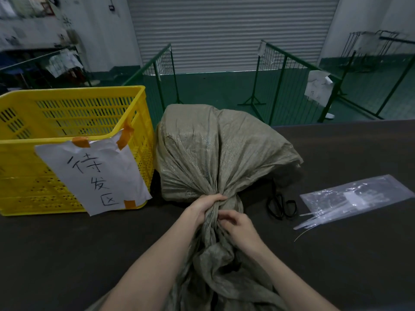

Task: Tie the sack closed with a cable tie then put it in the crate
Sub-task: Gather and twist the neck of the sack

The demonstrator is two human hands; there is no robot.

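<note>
A grey-green woven sack (215, 151) lies on the dark table, its bulky body far from me and its loose mouth trailing toward me. My left hand (206, 206) grips the gathered neck of the sack from the left. My right hand (235, 223) pinches the bunched fabric just below, fingers curled against it; whether a cable tie sits under them is hidden. A yellow slatted crate (74, 117) with a taped paper sign stands at the left, beside the sack. White cable ties (312, 221) poke out of a clear plastic bag (357, 196) on the right.
Black scissors (281, 206) lie on the table (67, 254) between the sack and the plastic bag. Beyond the table's far edge are green metal barriers (280, 70), a green floor and a shut roller door.
</note>
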